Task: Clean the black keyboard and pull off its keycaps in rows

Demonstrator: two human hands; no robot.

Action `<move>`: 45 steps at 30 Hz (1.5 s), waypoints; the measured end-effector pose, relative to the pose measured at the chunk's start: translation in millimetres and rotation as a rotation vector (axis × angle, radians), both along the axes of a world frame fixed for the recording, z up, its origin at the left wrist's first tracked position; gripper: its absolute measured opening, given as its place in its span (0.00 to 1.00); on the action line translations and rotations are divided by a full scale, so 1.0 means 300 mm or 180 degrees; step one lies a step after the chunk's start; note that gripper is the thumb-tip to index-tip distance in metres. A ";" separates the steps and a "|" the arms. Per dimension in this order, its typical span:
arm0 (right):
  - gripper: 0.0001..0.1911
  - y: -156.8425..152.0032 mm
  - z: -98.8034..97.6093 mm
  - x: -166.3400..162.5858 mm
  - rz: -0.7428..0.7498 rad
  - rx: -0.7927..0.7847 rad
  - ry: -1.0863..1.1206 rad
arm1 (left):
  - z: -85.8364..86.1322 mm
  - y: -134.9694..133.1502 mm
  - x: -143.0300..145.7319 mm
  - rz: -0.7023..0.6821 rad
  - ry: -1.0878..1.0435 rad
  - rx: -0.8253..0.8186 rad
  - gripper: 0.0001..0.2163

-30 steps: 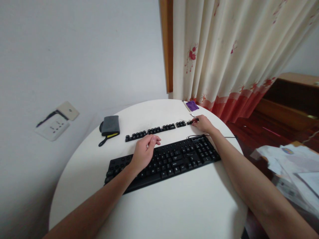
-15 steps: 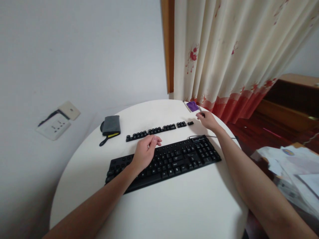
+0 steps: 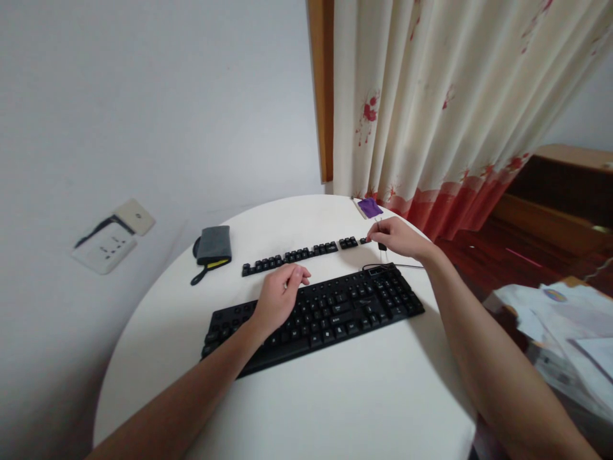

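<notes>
A black keyboard (image 3: 330, 313) lies on the white table, its top row of keys off and only small stubs showing there. Behind it the loose black keycaps (image 3: 297, 255) stand in a line. My right hand (image 3: 400, 236) pinches a wire keycap puller (image 3: 382, 246) with a black handle, close to the right end of that line. The puller's wires stick out above and below the fingers. My left hand (image 3: 278, 294) rests over the keyboard's upper left part, fingers loosely curled. I see nothing held in it.
A grey pouch (image 3: 214, 245) with a yellow edge and loop lies at the back left of the round table (image 3: 158, 358). A purple cloth (image 3: 370, 207) sits at the far edge by the curtain (image 3: 421, 96). The keyboard's cable (image 3: 412, 266) runs off right. Papers (image 3: 565, 319) are piled beyond.
My right hand has come left and nearer with the keycap puller, from beside the purple cloth to the right end of the keycap line. My left hand has stayed in place.
</notes>
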State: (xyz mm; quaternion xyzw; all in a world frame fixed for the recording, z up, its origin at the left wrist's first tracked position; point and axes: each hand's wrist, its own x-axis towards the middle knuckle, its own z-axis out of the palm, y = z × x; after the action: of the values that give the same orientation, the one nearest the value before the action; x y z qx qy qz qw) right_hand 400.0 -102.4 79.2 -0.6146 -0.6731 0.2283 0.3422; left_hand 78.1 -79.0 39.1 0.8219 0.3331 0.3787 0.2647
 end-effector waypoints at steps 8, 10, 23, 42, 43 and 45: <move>0.11 -0.037 0.024 0.031 -0.0133 -0.0276 -0.0471 | 0.000 -0.001 0.002 -0.0001 0.0014 0.0011 0.17; 0.11 -0.056 0.041 0.032 -0.0231 -0.0302 -0.0597 | -0.002 0.000 0.000 0.0002 0.0022 -0.0001 0.17; 0.08 -0.121 0.086 0.020 -0.0089 -0.0941 -0.0539 | 0.001 -0.002 0.004 0.0002 0.0048 0.0014 0.17; 0.07 -0.150 0.116 -0.035 -0.0468 -0.1262 -0.0839 | 0.012 -0.009 0.007 0.0010 0.0112 0.0030 0.17; 0.07 -0.149 0.114 -0.036 -0.0447 -0.1269 -0.0824 | 0.012 -0.009 0.007 0.0005 0.0118 0.0033 0.17; 0.08 -0.147 0.110 -0.036 -0.0420 -0.1285 -0.0802 | 0.010 -0.008 0.007 0.0003 0.0126 0.0023 0.17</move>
State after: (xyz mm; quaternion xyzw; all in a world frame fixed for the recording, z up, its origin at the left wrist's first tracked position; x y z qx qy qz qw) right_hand 389.1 -146.5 112.1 -0.7367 -0.6096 0.2569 0.1401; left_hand 80.2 -81.3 42.2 0.8300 0.3374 0.3637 0.2550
